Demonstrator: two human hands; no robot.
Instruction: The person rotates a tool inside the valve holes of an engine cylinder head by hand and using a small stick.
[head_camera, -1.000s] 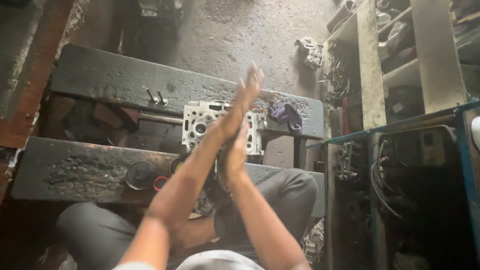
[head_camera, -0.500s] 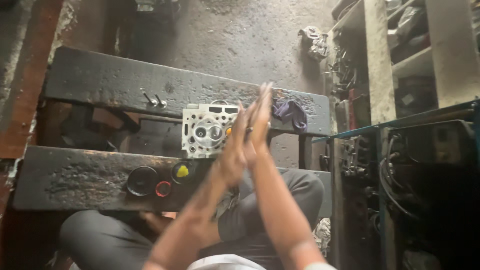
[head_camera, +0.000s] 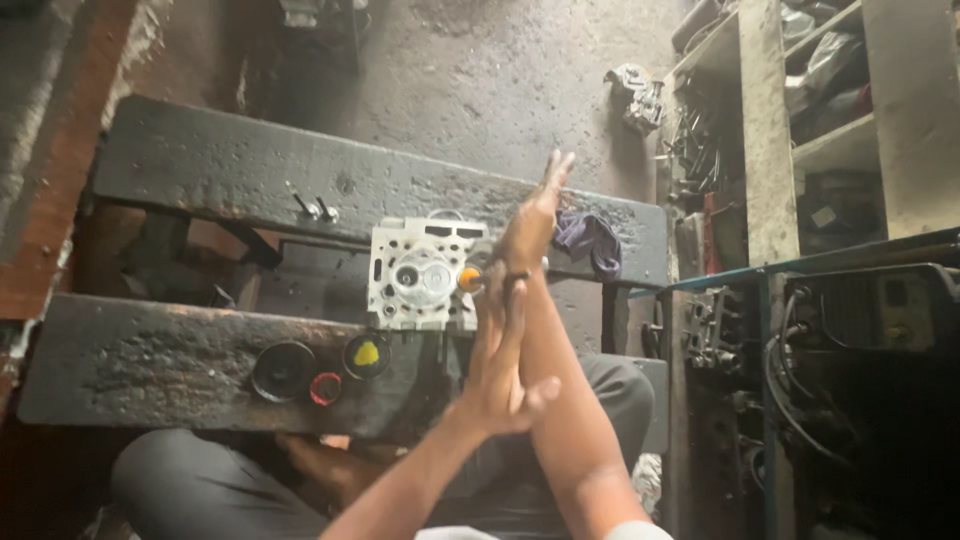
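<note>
A grimy workshop floor holds two blackened wooden beams (head_camera: 200, 360). Across them sits a pale cast-metal cylinder head (head_camera: 420, 275), probably heavy and rigid, best gripped by its outer edges. The left hand (head_camera: 500, 370) and right hand (head_camera: 530, 225) hover flat, fingers extended, holding nothing.

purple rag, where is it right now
In the head view the purple rag lies on the far dark beam, right of the metal engine block, beside the raised right hand.
</note>
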